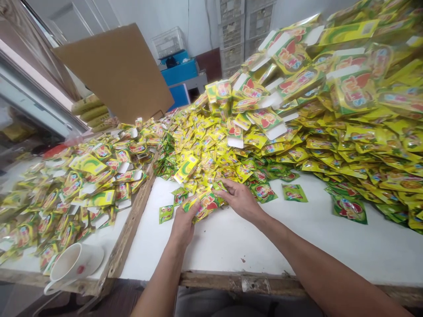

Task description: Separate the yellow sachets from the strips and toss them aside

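Note:
My left hand [183,221] is closed around a small stack of yellow-green sachets [205,204], held just above the white table [231,242]. My right hand [238,198] lies beside it, its fingers curled onto the same stack and reaching into the edge of the sachet heap [211,163]. Loose green sachets [165,213] lie on the table close to my left hand. A huge pile of larger yellow packets [346,88] rises to the right and behind.
A second table on the left carries more packets [82,180] and a tipped white cup on a saucer [71,264]. A brown cardboard sheet [119,70] leans behind. Blue boxes [180,70] and stacked crates [233,35] stand at the back wall. A wooden edge [231,281] borders the table front.

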Demonstrator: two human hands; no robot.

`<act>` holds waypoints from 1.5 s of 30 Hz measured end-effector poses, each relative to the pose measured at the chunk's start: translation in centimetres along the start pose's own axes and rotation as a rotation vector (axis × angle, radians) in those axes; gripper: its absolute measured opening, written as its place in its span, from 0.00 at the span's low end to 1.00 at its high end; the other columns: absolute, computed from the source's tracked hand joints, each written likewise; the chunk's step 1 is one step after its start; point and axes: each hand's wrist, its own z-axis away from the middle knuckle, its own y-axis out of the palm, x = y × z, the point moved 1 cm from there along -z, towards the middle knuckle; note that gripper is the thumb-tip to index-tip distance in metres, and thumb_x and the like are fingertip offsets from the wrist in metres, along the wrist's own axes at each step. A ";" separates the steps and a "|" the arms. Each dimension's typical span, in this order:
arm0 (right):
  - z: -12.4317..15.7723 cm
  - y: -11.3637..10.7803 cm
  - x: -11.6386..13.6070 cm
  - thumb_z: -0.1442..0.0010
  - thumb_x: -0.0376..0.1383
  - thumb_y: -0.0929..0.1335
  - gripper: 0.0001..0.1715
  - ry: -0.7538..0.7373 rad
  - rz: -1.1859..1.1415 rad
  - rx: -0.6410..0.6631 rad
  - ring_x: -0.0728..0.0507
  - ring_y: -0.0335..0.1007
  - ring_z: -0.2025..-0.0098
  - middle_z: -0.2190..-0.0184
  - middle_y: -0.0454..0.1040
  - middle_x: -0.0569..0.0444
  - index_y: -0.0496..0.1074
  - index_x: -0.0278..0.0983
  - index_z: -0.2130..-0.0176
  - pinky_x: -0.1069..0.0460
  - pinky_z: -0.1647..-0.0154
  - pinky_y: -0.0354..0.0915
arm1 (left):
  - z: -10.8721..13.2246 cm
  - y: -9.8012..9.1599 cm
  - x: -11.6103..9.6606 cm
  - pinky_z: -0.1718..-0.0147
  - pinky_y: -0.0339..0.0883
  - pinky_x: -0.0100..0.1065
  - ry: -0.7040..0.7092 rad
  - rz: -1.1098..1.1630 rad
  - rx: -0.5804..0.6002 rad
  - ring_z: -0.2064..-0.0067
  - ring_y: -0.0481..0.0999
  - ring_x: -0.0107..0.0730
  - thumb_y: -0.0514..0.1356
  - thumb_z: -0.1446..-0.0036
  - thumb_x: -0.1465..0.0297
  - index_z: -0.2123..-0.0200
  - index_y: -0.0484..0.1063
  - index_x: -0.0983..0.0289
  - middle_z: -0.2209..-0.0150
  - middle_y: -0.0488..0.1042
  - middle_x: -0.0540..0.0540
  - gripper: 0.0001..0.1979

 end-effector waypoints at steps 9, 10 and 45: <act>0.6 0.4 1.1 0.50 0.41 0.68 0.17 0.139 -0.005 -0.079 0.49 0.64 0.75 0.75 0.72 0.58 0.66 0.39 0.59 0.54 0.73 0.59 | 0.0 0.9 0.2 0.62 0.70 0.34 0.124 0.046 -0.112 0.60 0.77 0.37 0.68 0.59 0.56 0.58 0.70 0.60 0.63 0.77 0.52 0.25; 0.7 0.4 1.2 0.50 0.40 0.68 0.16 0.165 -0.037 -0.064 0.49 0.64 0.76 0.75 0.73 0.58 0.64 0.39 0.61 0.54 0.74 0.58 | 0.0 0.8 0.2 0.62 0.70 0.34 0.123 0.044 -0.108 0.60 0.77 0.37 0.68 0.60 0.56 0.60 0.70 0.61 0.63 0.77 0.53 0.24; 1.2 0.7 1.9 0.53 0.34 0.69 0.23 0.196 -0.037 0.017 0.49 0.69 0.73 0.74 0.74 0.60 0.61 0.40 0.56 0.53 0.70 0.64 | 0.5 -1.2 1.1 0.68 0.67 0.30 0.026 -0.280 0.064 0.69 0.74 0.31 0.70 0.60 0.64 0.67 0.76 0.66 0.69 0.78 0.53 0.16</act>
